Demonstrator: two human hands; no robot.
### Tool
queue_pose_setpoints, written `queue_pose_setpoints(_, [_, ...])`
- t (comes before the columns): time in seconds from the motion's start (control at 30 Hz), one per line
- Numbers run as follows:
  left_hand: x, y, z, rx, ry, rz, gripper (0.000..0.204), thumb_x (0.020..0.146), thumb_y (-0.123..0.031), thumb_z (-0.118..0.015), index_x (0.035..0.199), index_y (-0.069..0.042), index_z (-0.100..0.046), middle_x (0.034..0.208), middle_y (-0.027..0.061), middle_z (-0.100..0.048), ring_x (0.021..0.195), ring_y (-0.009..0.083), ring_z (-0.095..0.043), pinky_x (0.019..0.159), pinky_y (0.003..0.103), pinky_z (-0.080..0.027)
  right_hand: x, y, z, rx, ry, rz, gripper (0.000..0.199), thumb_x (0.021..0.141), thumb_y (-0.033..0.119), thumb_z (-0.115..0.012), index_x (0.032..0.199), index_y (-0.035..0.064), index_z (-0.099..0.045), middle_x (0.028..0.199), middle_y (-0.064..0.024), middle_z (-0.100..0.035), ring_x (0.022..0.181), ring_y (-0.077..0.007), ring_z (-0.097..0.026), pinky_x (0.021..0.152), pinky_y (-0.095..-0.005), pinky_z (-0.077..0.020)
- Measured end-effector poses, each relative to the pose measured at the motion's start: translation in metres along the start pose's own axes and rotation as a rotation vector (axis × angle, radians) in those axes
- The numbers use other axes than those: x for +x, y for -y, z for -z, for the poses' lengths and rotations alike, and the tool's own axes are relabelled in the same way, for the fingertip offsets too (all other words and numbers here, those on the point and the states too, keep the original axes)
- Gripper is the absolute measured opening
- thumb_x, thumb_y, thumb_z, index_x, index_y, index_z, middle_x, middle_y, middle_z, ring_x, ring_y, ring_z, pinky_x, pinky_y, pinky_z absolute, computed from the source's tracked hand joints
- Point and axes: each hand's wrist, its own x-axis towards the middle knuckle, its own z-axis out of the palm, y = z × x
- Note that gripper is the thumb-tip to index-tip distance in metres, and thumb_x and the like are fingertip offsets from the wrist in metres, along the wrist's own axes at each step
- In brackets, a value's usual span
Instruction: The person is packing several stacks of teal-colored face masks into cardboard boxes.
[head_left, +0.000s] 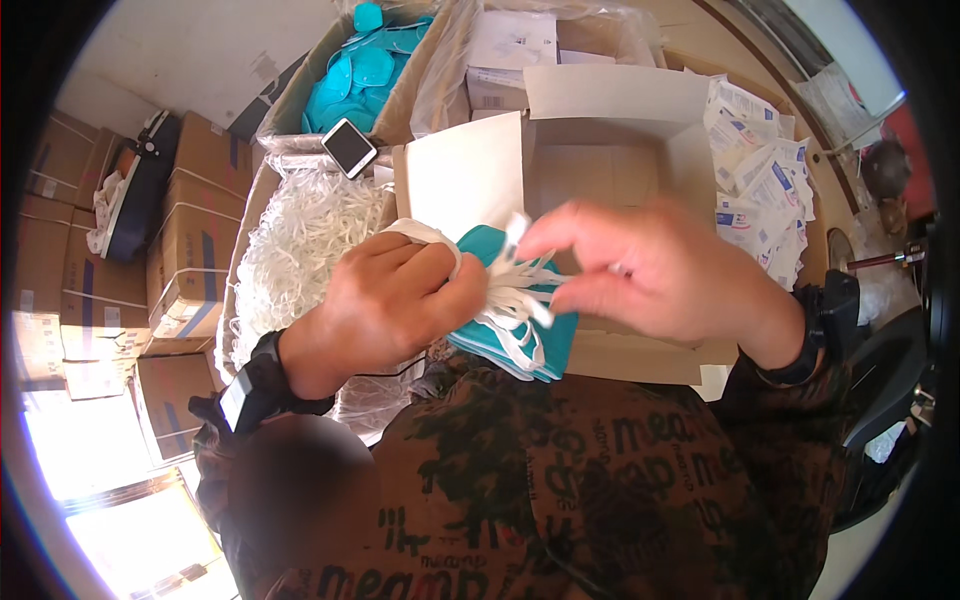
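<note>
My left hand point(400, 300) is closed around a bunch of white flat straps point(510, 290), whose looped ends fan out to its right. Under and behind the straps lies a small stack of teal flat pieces point(560, 340) with pale layers at the edge, close against my body. Blurred by motion, my right hand point(650, 265) hovers at the strap ends. Its thumb and forefinger are apart, on either side of the loose ends, and the other fingers are partly hidden.
Ahead stands an open cardboard box point(620, 160) with raised flaps. A heap of white straps point(300, 240) fills the left box, with a phone point(349, 148) at its far edge. Beyond are rounded teal pieces point(365, 75); printed white packets point(765, 190) lie right. Stacked cartons point(190, 220) stand left.
</note>
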Motion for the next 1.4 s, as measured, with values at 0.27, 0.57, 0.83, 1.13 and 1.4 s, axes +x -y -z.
queue_pose_setpoints(0.27, [-0.001, 0.001, -0.007, -0.051, -0.03, 0.045, 0.027, 0.063, -0.012, -0.067, 0.088, -0.004, -0.06, 0.066, 0.003, -0.049, 0.054, 0.0186, -0.053, 0.051, 0.032, -0.045, 0.008, 0.001, -0.02, -0.448, -0.076, 0.296, 0.009, 0.082, 0.011, -0.059, 0.086, 0.0045, -0.053, 0.068, -0.0117, -0.06, 0.065, -0.0333, -0.063, 0.056, -0.0422, -0.0485])
queue_pose_setpoints(0.57, [-0.018, 0.014, -0.007, -0.17, -0.281, 0.217, 0.035, 0.062, -0.016, -0.075, 0.091, -0.002, -0.063, 0.065, 0.0063, -0.053, 0.05, 0.0243, -0.053, 0.046, 0.036, -0.042, 0.001, -0.001, 0.01, -0.381, -0.25, 0.197, 0.006, 0.088, 0.005, -0.061, 0.091, 0.0005, -0.059, 0.078, -0.0117, -0.066, 0.066, -0.0264, -0.065, 0.058, -0.0336, -0.0486])
queue_pose_setpoints(0.83, [-0.048, 0.019, -0.011, -0.364, -0.155, 0.4, 0.05, 0.081, -0.043, -0.061, 0.11, -0.003, -0.062, 0.091, 0.0155, -0.064, 0.074, 0.0275, -0.063, 0.06, 0.038, -0.048, -0.002, -0.02, 0.008, 0.403, -0.275, -0.004, 0.008, 0.094, 0.008, -0.059, 0.099, 0.0016, -0.061, 0.074, -0.0006, -0.062, 0.068, -0.0048, -0.055, 0.061, -0.021, -0.0436])
queue_pose_setpoints(1.13, [-0.071, 0.009, -0.073, -1.797, -0.633, 0.472, 0.055, 0.101, -0.046, -0.037, 0.139, -0.007, -0.039, 0.134, 0.0159, -0.048, 0.121, 0.0285, -0.048, 0.101, 0.046, -0.044, 0.029, -0.035, 0.003, 0.962, -0.157, -0.15, 0.024, 0.098, 0.028, -0.052, 0.099, 0.0063, -0.063, 0.066, 0.0065, -0.048, 0.056, -0.0012, -0.038, 0.048, -0.017, -0.0284])
queue_pose_setpoints(1.4, [0.049, 0.06, -0.014, -2.092, -0.569, -0.228, 0.053, 0.098, -0.043, -0.048, 0.127, 0.001, -0.046, 0.084, 0.0093, -0.063, 0.061, 0.0174, -0.064, 0.061, 0.034, -0.057, 0.047, -0.038, -0.021, 0.717, -0.111, -0.297, 0.049, 0.096, 0.053, -0.051, 0.088, 0.0081, -0.07, 0.068, 0.0068, -0.047, 0.06, -0.0039, -0.035, 0.052, -0.0192, -0.0276])
